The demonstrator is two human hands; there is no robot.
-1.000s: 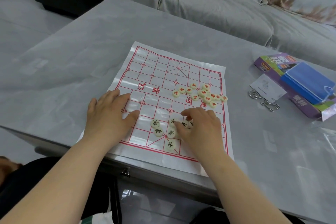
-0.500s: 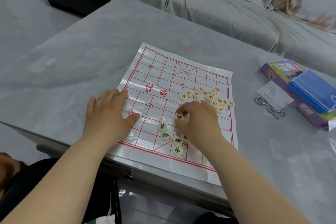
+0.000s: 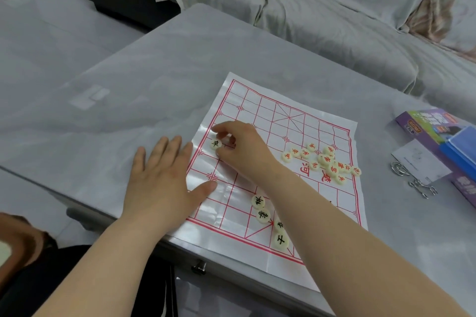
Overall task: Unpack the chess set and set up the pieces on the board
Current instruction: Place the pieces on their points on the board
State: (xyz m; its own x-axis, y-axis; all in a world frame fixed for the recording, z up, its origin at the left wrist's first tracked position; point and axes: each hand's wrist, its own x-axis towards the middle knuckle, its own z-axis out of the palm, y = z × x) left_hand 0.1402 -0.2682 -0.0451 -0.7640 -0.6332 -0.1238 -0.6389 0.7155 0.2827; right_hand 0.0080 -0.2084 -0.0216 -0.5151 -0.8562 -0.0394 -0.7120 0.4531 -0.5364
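Your right hand [image 3: 242, 147] has crossed to the board's [image 3: 283, 121] left edge, fingers [image 3: 218, 134] pinching a black-lettered piece [image 3: 215, 143], while your left hand [image 3: 159, 183] lies flat, on the grey table [image 3: 180, 59] before a draped sofa [image 3: 309, 8].

Occlusions, crops, unreadable bits
Right forearm [image 3: 309, 213] covers part of the white plastic board sheet with red grid [image 3: 270, 116] and half of one cream round black-lettered piece [image 3: 279, 224]; purple cardboard box [image 3: 422, 121] and blue plastic case [image 3: 461, 152] cut by right edge; red-lettered cream pieces [image 3: 327, 159] too small to read.
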